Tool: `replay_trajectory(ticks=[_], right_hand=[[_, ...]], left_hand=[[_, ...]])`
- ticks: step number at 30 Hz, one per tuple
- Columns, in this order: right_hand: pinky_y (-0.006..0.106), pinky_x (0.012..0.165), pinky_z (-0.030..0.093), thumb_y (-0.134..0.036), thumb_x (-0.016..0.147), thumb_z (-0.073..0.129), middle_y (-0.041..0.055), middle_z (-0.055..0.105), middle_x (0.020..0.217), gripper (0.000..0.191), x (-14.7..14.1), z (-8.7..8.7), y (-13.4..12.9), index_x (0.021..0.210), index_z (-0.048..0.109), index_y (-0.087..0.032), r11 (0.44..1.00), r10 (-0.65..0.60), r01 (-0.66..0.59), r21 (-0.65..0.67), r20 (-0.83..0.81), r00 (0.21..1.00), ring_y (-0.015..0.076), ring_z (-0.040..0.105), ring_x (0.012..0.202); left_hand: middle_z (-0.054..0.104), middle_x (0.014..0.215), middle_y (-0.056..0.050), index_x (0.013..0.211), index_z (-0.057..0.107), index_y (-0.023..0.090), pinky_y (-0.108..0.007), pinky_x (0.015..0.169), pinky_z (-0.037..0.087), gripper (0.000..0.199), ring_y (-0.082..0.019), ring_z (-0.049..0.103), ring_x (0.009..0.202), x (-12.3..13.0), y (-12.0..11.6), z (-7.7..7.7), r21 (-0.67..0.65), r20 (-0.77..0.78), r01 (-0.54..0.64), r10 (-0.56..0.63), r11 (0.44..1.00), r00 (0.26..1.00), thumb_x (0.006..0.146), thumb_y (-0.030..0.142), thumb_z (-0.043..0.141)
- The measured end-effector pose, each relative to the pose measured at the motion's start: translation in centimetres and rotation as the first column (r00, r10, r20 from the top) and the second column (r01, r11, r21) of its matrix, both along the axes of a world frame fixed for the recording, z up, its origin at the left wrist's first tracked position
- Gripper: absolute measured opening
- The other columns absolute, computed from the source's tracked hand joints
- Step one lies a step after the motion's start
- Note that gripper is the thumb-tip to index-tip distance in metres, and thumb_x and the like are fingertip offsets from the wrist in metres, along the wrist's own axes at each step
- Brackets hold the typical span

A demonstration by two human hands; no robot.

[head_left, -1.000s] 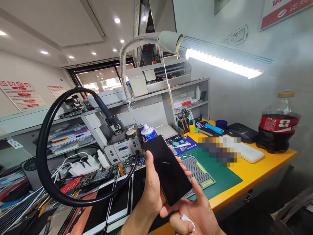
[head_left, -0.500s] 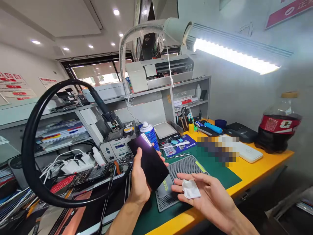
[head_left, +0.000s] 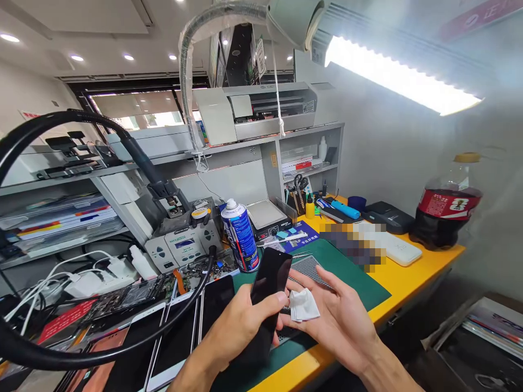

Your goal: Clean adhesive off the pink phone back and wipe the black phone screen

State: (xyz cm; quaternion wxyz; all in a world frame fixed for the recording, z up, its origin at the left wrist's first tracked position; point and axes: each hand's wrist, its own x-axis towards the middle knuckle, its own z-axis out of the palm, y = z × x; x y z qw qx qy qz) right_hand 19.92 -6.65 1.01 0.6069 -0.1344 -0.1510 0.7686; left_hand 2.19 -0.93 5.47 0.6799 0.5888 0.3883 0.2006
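Observation:
My left hand (head_left: 245, 324) is closed around a black smartphone (head_left: 272, 277), thumb across its front and the phone tilted upright. Close beside it, my right hand (head_left: 337, 313) is palm up with its fingers spread, holding a folded white wipe (head_left: 304, 305) that rests on the fingers and palm. The fingers of my right hand are near the phone's edge; whether they touch it I cannot tell. Under both hands lies a grey perforated pad (head_left: 308, 269) on a green mat (head_left: 359, 286), partly hidden by the hands and the phone.
A blue spray can (head_left: 240, 234) stands behind the phone. To the left are a grey control station (head_left: 183, 245), opened phones and screens, and a thick black hose (head_left: 122, 356) looping over them. A cola bottle (head_left: 445, 204) stands at right. A bright lamp (head_left: 400, 71) hangs overhead.
My left hand has turned the phone from face-up to a steeper, edge-on angle and brought it closer to my right hand. The view has shifted; the wipe stays on my right hand.

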Motion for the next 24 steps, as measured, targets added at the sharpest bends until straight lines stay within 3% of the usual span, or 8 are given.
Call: replay_trajectory(ticks=[5, 10, 14, 16, 18, 21, 22, 24], right_hand=[[0.042, 0.078, 0.052, -0.049, 0.096, 0.044, 0.0097, 0.07, 0.09, 0.044, -0.4, 0.4, 0.0, 0.116, 0.064, -0.016, 0.998, 0.027, -0.03, 0.054, 0.05, 0.998, 0.0252, 0.066, 0.078], [0.056, 0.092, 0.048, -0.038, 0.095, 0.049, 0.0151, 0.072, 0.111, 0.047, 0.2, -0.2, -0.5, 0.135, 0.054, -0.014, 0.998, -0.059, 0.055, 0.03, 0.155, 0.986, 0.0323, 0.069, 0.093], [0.051, 0.096, 0.049, -0.02, 0.088, 0.059, 0.0139, 0.069, 0.124, 0.064, 1.0, -1.5, -1.5, 0.149, 0.039, -0.019, 0.985, -0.172, 0.148, 0.089, 0.419, 0.892, 0.0288, 0.071, 0.096], [0.047, 0.092, 0.054, -0.02, 0.091, 0.058, 0.0118, 0.067, 0.126, 0.062, 1.4, -2.4, -1.9, 0.15, 0.039, -0.026, 0.961, -0.266, 0.163, 0.223, 0.589, 0.763, 0.0269, 0.071, 0.096], [0.045, 0.093, 0.055, -0.02, 0.095, 0.054, 0.0104, 0.062, 0.133, 0.053, 1.8, -3.3, -2.0, 0.145, 0.046, -0.032, 0.883, -0.461, 0.175, 0.435, 0.737, 0.494, 0.0267, 0.068, 0.106], [0.046, 0.103, 0.049, -0.009, 0.092, 0.053, 0.009, 0.046, 0.148, 0.053, 2.5, -4.2, -1.6, 0.138, 0.055, -0.035, 0.633, -0.773, 0.043, 0.773, 0.634, -0.032, 0.0292, 0.053, 0.129], [0.046, 0.104, 0.048, -0.005, 0.09, 0.053, 0.0093, 0.041, 0.151, 0.055, 2.8, -4.2, -1.5, 0.137, 0.057, -0.034, 0.542, -0.834, -0.032, 0.84, 0.532, -0.147, 0.0302, 0.048, 0.133], [0.046, 0.105, 0.047, -0.001, 0.087, 0.055, 0.0103, 0.037, 0.153, 0.055, 3.1, -4.0, -1.4, 0.133, 0.062, -0.031, 0.412, -0.895, -0.138, 0.901, 0.372, -0.245, 0.0313, 0.044, 0.135]], left_hand=[[0.067, 0.069, -0.006, 0.091, 0.065, 0.01, -0.019, 0.047, 0.043, 0.037, -0.013, 0.062, 0.052, 0.4, -0.1, -0.7, -0.023, 0.001, 0.072, -0.072, 0.997, 0.997, 0.081, 0.046, 0.07], [0.067, 0.07, -0.008, 0.103, 0.064, 0.01, -0.025, 0.049, 0.046, 0.041, -0.018, 0.065, 0.053, 0.0, 0.3, 0.0, -0.158, 0.107, 0.028, -0.011, 0.987, 0.994, 0.085, 0.047, 0.061], [0.068, 0.071, -0.008, 0.114, 0.061, 0.01, -0.028, 0.054, 0.051, 0.046, -0.02, 0.067, 0.055, -0.3, 0.9, 0.7, -0.326, 0.17, 0.015, 0.043, 0.945, 0.984, 0.089, 0.048, 0.053], [0.068, 0.071, -0.008, 0.114, 0.061, 0.011, -0.028, 0.054, 0.051, 0.047, -0.02, 0.068, 0.055, -0.4, 1.2, 0.8, -0.413, 0.196, 0.04, 0.045, 0.91, 0.98, 0.089, 0.049, 0.05], [0.068, 0.07, -0.009, 0.111, 0.062, 0.011, -0.028, 0.055, 0.051, 0.047, -0.021, 0.068, 0.055, -0.5, 1.5, 0.8, -0.478, 0.225, 0.074, 0.04, 0.875, 0.974, 0.089, 0.05, 0.047], [0.068, 0.068, -0.009, 0.108, 0.063, 0.01, -0.029, 0.056, 0.051, 0.049, -0.022, 0.068, 0.054, -0.6, 1.6, 0.8, -0.525, 0.261, 0.113, 0.033, 0.844, 0.965, 0.09, 0.051, 0.043], [0.068, 0.068, -0.009, 0.108, 0.063, 0.01, -0.029, 0.056, 0.051, 0.05, -0.022, 0.068, 0.054, -0.6, 1.7, 0.8, -0.533, 0.268, 0.123, 0.029, 0.837, 0.963, 0.091, 0.052, 0.041], [0.068, 0.069, -0.01, 0.108, 0.063, 0.01, -0.029, 0.056, 0.051, 0.051, -0.022, 0.068, 0.055, -0.6, 1.7, 0.8, -0.538, 0.28, 0.136, 0.025, 0.832, 0.96, 0.091, 0.052, 0.04]])
